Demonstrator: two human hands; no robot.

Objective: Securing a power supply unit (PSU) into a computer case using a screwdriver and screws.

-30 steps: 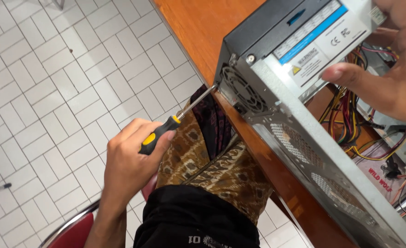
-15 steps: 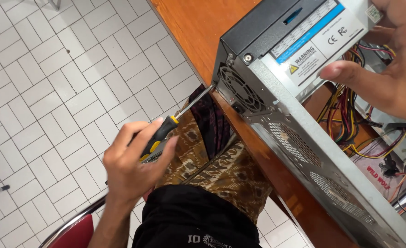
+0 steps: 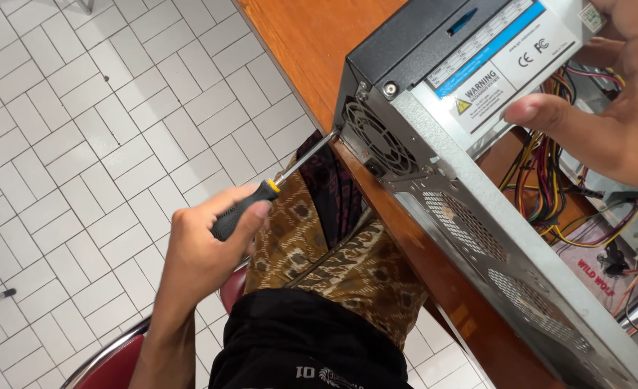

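Gripping a screwdriver (image 3: 276, 189) by its black handle with a yellow collar, the left hand (image 3: 204, 252) has its fingers curled tight around the grip, thumb laid along the top; the metal shaft runs up and to the right, and its tip meets the rear corner of a computer case (image 3: 492, 252) just beside the round fan grille (image 3: 377, 140). The case lies on its side on an orange-brown wooden table (image 3: 312, 43), its perforated grey metal panel facing near and left. Inside the open case, at the far end, sits a power supply (image 3: 470, 65), a grey box with a black top and a white and blue label. The right hand (image 3: 607, 108) rests on that box, fingers bent over its far edge and thumb stretched flat across the label, pressing rather than pinching. Further right within the case, a bundle of yellow, red and black wires (image 3: 550, 173) hangs loose beside a circuit board (image 3: 600, 259). Below the table edge, brown patterned cloth (image 3: 340, 259) covers the person's lap, near a red chair seat (image 3: 117, 367) over a white tiled floor (image 3: 81, 130).
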